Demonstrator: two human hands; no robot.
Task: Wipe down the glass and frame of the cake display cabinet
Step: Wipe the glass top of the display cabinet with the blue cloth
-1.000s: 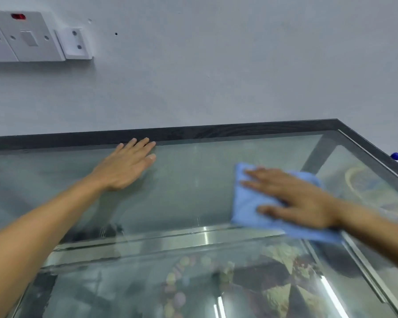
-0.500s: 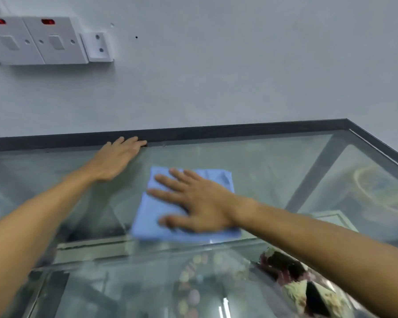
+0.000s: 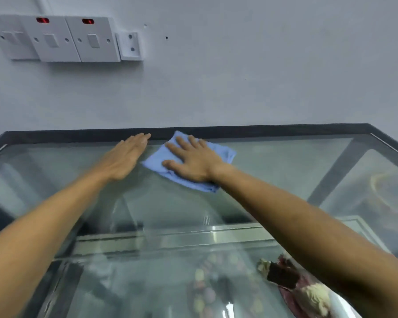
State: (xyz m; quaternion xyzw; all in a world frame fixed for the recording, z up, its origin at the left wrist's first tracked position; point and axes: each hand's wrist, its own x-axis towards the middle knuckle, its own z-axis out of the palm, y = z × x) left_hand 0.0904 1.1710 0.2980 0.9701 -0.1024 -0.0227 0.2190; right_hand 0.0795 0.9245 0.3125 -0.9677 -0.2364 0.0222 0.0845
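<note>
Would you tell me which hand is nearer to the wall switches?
Left. The left hand lies flat on the glass, more nearly below the wall switches; the right hand presses the blue cloth further right.

Blue cloth [image 3: 218, 154] on cabinet glass top [image 3: 274, 171]

White wall switches [image 3: 66, 39], cakes [image 3: 294, 283]

Soft, matt blue cloth [image 3: 218, 154], slightly crumpled, at 12 o'clock on glossy, reflective glass top [image 3: 274, 171]. Dark matt frame [image 3: 262, 129] along the far edge, finely grained. Brushed, shiny metal rail [image 3: 193, 237] beneath the glass toward 6 o'clock. Smooth white plastic switch plates [image 3: 74, 40] at 10 o'clock on a matt, faintly textured painted wall [image 3: 262, 65].
</note>
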